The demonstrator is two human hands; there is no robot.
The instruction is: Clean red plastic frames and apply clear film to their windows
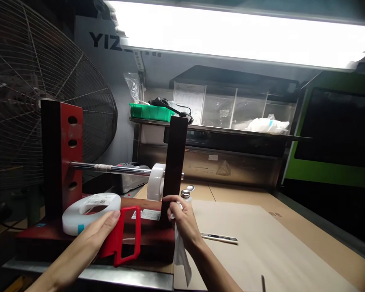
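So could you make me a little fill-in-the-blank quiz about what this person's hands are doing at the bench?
1. The left hand rests on a flat white roll beside a ____ plastic handle.
2. The right hand grips a strip of white ____ that hangs below it.
3. Another white roll sits on a metal ____ between the red post and the dark post.
4. On the shelf behind stands a ____ tray.

Missing words: red; cloth; rod; green

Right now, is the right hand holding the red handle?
No, the right hand pinches a white cloth; the left hand rests on the red handle.
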